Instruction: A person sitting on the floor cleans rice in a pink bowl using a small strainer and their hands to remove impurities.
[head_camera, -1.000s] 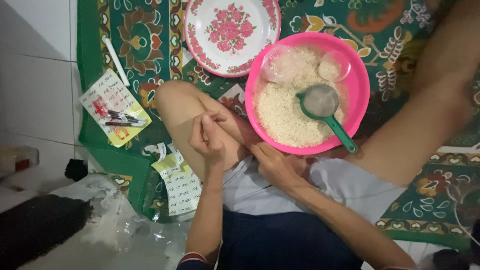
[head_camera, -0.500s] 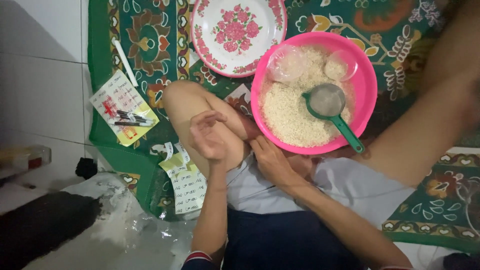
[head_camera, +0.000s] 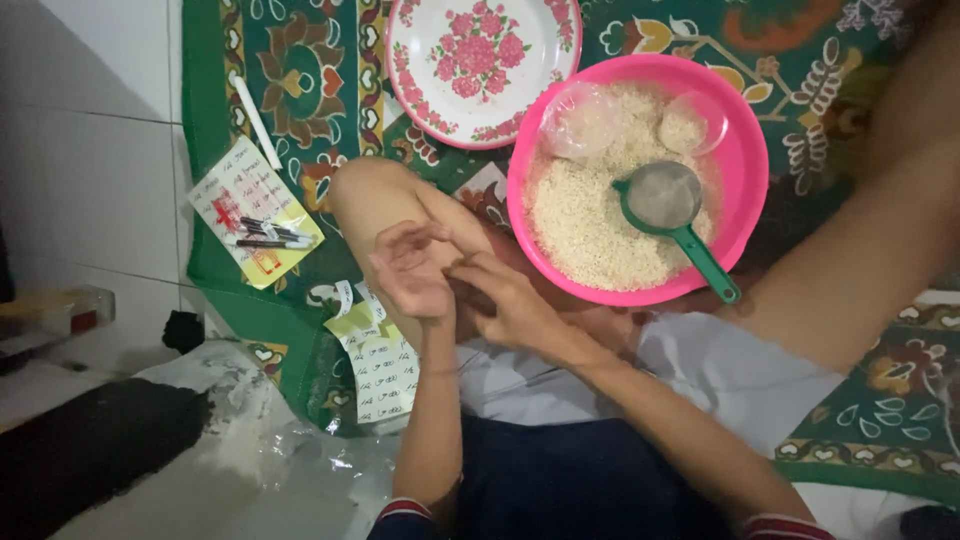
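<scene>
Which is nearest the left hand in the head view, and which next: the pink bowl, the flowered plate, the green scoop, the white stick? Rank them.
From the left hand:
1. Pink bowl, to its right.
2. Green scoop, inside the bowl.
3. Flowered plate, above, and white stick, upper left: too close to call.

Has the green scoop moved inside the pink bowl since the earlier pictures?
No. The green scoop lies in the rice as before, handle over the same near rim of the pink bowl.
</scene>
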